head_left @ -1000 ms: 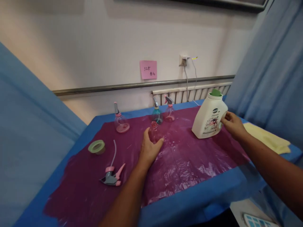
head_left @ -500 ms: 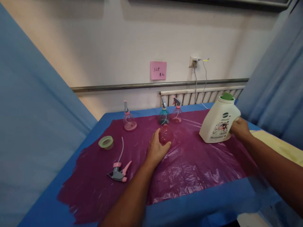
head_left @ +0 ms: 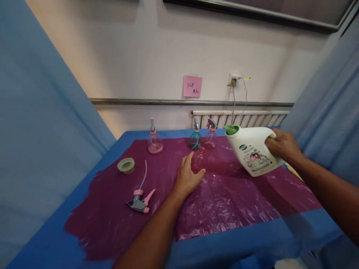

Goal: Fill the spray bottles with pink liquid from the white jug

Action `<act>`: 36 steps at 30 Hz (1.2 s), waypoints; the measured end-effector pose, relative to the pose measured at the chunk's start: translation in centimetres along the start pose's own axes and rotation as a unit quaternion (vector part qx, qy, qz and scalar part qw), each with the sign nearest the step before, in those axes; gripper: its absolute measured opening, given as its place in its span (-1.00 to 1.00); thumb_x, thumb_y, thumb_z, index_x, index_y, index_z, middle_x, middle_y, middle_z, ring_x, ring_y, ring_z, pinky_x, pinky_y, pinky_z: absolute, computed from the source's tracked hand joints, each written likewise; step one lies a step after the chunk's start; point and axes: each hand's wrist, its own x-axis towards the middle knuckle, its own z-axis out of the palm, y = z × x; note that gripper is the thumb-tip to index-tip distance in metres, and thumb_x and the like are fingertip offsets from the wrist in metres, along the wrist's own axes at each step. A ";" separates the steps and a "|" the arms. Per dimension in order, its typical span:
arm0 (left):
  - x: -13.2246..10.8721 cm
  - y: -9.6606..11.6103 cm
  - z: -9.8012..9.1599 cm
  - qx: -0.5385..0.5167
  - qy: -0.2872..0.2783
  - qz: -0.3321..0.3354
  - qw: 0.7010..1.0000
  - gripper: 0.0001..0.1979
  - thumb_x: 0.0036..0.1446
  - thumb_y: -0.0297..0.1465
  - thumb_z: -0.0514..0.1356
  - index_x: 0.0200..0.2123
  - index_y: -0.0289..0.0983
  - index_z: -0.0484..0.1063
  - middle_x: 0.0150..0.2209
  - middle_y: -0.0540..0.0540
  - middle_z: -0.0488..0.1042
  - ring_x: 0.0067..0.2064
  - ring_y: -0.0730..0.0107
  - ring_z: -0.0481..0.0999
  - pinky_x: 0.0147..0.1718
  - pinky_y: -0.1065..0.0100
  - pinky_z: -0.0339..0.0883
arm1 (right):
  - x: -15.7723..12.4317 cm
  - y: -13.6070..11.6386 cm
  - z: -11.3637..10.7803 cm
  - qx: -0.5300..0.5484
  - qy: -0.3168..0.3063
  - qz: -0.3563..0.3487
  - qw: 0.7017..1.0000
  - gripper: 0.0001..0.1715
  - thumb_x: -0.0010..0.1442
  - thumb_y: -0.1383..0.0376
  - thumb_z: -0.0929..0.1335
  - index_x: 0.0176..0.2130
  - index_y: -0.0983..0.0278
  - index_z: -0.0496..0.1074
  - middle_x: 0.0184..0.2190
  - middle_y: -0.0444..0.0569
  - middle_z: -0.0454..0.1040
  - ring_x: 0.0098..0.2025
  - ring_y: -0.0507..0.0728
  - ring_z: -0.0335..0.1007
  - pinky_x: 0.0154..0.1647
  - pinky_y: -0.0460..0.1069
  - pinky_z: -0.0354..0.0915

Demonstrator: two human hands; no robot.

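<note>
My left hand [head_left: 188, 176] is curved around a clear pink spray bottle without its top [head_left: 199, 160], tilted slightly to the right on the purple plastic sheet [head_left: 224, 209]. In my right hand [head_left: 284, 144] is the handle of a white jug [head_left: 254, 151] with a printed label and a green spout [head_left: 231, 129]. The jug leans left, its mouth facing the small bottle from the right and a little above; no liquid shows leaving it. A grey and pink spray head [head_left: 138, 201] with a thin tube lies to the left of my left forearm.
Behind stand a pink spray bottle [head_left: 155, 144], a teal one [head_left: 195, 141] and another pink one [head_left: 210, 139], all with spray heads. A pale green round container [head_left: 126, 166] sits at left. Blue curtains [head_left: 328, 112] flank the table; a radiator [head_left: 260, 118] is behind.
My right hand has raised the jug, moved it left and tipped it toward the topless bottle. My left hand stays at that bottle, which now leans slightly right.
</note>
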 end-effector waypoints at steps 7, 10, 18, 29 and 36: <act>-0.2 -0.1 0.3 -0.001 0.008 0.015 1.000 -0.10 0.22 -0.30 0.47 0.58 -0.13 0.30 0.51 -0.27 0.41 0.55 -0.12 0.45 0.60 -0.13 0.29 | -0.6 -3.8 -2.3 -0.132 -0.057 -0.044 0.989 -0.52 0.49 0.04 0.28 0.10 0.20 0.66 0.00 0.25 0.76 -0.06 0.36 0.62 -0.17 0.13 0.18; -0.3 0.1 0.4 -0.004 0.006 0.009 1.000 -0.10 0.22 -0.30 0.47 0.58 -0.16 0.28 0.52 -0.29 0.40 0.57 -0.12 0.42 0.61 -0.12 0.27 | -0.7 -4.3 -2.7 -0.155 -0.061 -0.061 0.984 -0.52 0.52 0.03 0.29 0.16 0.19 0.65 0.02 0.27 0.76 -0.06 0.37 0.63 -0.18 0.14 0.14; -0.5 0.5 0.5 0.008 0.001 0.016 1.000 -0.11 0.21 -0.33 0.47 0.56 -0.15 0.31 0.50 -0.29 0.43 0.54 -0.15 0.46 0.59 -0.13 0.30 | -1.0 -5.7 -4.0 -0.189 -0.053 -0.084 0.977 -0.60 0.54 0.05 0.34 0.10 0.17 0.65 0.03 0.22 0.76 -0.09 0.32 0.63 -0.20 0.12 0.10; -0.4 0.4 0.4 0.017 0.011 0.022 1.000 -0.11 0.21 -0.34 0.45 0.57 -0.13 0.31 0.51 -0.27 0.42 0.54 -0.11 0.45 0.59 -0.10 0.30 | -0.7 -6.8 -5.0 -0.219 -0.061 -0.099 0.969 -0.66 0.53 0.05 0.36 0.08 0.16 0.62 0.03 0.19 0.77 -0.03 0.33 0.66 -0.23 0.12 0.08; -0.5 0.5 0.3 0.018 0.005 0.022 1.000 -0.11 0.21 -0.34 0.45 0.58 -0.13 0.31 0.51 -0.26 0.42 0.55 -0.11 0.44 0.60 -0.10 0.30 | -0.7 -7.1 -5.4 -0.231 -0.057 -0.105 0.966 -0.66 0.57 0.06 0.35 0.08 0.15 0.63 0.04 0.15 0.77 -0.03 0.29 0.66 -0.25 0.10 0.05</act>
